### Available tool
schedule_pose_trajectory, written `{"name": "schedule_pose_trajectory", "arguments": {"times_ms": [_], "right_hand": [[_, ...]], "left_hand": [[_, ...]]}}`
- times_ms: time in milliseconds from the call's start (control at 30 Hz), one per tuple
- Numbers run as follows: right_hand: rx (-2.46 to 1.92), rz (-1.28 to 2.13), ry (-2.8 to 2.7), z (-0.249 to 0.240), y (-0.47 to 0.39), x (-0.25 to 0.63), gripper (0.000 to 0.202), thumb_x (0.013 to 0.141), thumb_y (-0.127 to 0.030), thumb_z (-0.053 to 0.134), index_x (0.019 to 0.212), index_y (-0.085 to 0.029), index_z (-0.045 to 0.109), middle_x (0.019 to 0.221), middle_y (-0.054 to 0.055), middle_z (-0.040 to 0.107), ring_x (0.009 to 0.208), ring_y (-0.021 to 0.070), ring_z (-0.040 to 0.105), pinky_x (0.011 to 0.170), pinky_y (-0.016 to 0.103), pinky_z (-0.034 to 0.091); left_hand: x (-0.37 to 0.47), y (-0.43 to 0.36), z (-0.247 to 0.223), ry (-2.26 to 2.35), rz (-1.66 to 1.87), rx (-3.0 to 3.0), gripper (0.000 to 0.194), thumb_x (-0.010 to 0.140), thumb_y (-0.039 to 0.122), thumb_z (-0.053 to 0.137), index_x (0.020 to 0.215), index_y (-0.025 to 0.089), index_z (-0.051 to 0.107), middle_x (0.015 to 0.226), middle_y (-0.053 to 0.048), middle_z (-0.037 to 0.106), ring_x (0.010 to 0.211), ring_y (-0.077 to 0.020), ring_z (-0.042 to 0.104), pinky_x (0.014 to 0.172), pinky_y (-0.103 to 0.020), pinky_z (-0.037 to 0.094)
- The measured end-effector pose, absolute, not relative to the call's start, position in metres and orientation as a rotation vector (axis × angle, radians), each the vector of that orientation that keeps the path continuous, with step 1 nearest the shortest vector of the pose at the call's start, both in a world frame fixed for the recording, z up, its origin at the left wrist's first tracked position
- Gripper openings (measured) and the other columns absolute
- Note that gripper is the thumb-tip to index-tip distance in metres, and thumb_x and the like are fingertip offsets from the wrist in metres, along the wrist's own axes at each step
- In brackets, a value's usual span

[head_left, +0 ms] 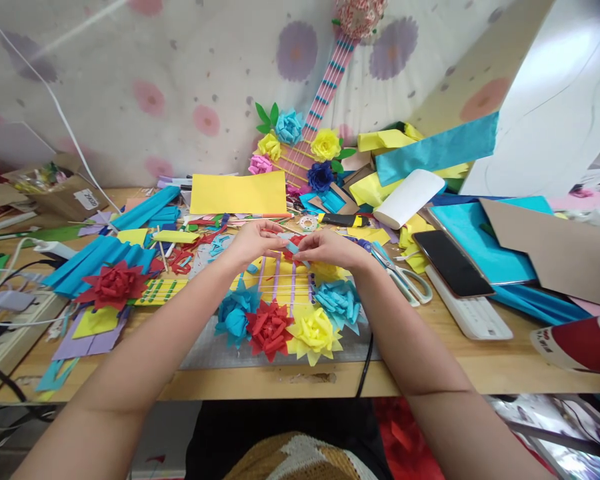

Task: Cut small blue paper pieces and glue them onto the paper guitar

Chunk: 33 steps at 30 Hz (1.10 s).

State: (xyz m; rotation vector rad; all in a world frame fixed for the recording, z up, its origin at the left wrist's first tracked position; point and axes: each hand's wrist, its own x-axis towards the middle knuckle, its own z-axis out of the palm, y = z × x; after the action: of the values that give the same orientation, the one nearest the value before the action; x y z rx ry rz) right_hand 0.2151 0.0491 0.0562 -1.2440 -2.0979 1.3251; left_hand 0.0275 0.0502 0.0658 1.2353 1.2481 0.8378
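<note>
A small strip of light blue paper (293, 247) is held between the fingertips of my left hand (257, 241) and my right hand (326, 249), both pinched. Below them lies a yellow paper guitar (284, 283) with purple strips across its body and a green-marked neck pointing left. Along its near edge sit a blue paper flower (237, 313), a red one (270, 330), a yellow one (315, 333) and another blue one (340, 302). Another red flower behind the fingers is partly hidden.
A pink paper guitar (325, 100) with flowers leans on the back wall. Scissors (405, 277), a black phone (453, 262), a white keyboard-like device (473, 310) and a red-and-white cup (580, 343) stand right. A red flower (114, 285), blue crepe paper (93, 263) and cables lie left.
</note>
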Motion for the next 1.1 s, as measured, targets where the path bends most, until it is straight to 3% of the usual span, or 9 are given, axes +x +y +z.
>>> {"name": "schedule_pose_trajectory", "arguments": {"times_ms": [233, 433, 667, 900, 1100], "right_hand": [[-1.240, 1.270, -2.123, 0.0542, 0.0511, 0.2174, 0.032, 0.072, -0.046, 0.058, 0.067, -0.015, 0.065, 0.063, 0.000, 0.061, 0.059, 0.0107, 0.050, 0.057, 0.025, 0.036], [-1.190, 1.324, -2.079, 0.0527, 0.0516, 0.2178, 0.032, 0.071, -0.045, 0.060, 0.077, -0.014, 0.067, 0.068, 0.001, 0.063, 0.058, 0.0105, 0.050, 0.057, 0.025, 0.036], [-1.229, 1.304, -2.068, 0.0565, 0.0495, 0.2159, 0.028, 0.070, -0.041, 0.060, 0.069, -0.014, 0.065, 0.062, 0.000, 0.059, 0.057, 0.0100, 0.048, 0.056, 0.025, 0.034], [-1.211, 1.298, -2.087, 0.0567, 0.0487, 0.2161, 0.031, 0.069, -0.043, 0.061, 0.070, -0.013, 0.066, 0.062, 0.000, 0.057, 0.058, 0.0099, 0.047, 0.057, 0.025, 0.035], [-1.213, 1.335, -2.051, 0.0570, 0.0495, 0.2149, 0.027, 0.068, -0.040, 0.061, 0.070, -0.014, 0.064, 0.065, 0.000, 0.060, 0.060, 0.0107, 0.051, 0.057, 0.025, 0.037]], "left_hand": [[0.0264, 0.0493, 0.0677, 1.230, 0.834, 1.264, 0.033, 0.058, 0.020, 0.080, 0.087, 0.013, 0.066, 0.068, -0.005, 0.069, 0.065, -0.0181, 0.067, 0.063, -0.033, 0.056], [0.0279, 0.0476, 0.0687, 1.216, 0.804, 1.289, 0.034, 0.062, 0.019, 0.076, 0.094, 0.013, 0.067, 0.070, -0.006, 0.071, 0.069, -0.0202, 0.068, 0.065, -0.034, 0.056], [0.0290, 0.0456, 0.0745, 1.198, 0.723, 1.328, 0.031, 0.069, 0.029, 0.072, 0.095, 0.013, 0.066, 0.083, -0.010, 0.072, 0.077, -0.0221, 0.070, 0.064, -0.032, 0.056], [0.0290, 0.0478, 0.0691, 1.260, 0.760, 1.341, 0.041, 0.056, 0.021, 0.081, 0.093, 0.014, 0.065, 0.065, -0.003, 0.068, 0.065, -0.0192, 0.068, 0.065, -0.032, 0.056], [0.0253, 0.0482, 0.0697, 1.270, 0.775, 1.321, 0.046, 0.055, 0.026, 0.082, 0.096, 0.013, 0.066, 0.074, -0.007, 0.072, 0.072, -0.0213, 0.070, 0.068, -0.033, 0.056]]}}
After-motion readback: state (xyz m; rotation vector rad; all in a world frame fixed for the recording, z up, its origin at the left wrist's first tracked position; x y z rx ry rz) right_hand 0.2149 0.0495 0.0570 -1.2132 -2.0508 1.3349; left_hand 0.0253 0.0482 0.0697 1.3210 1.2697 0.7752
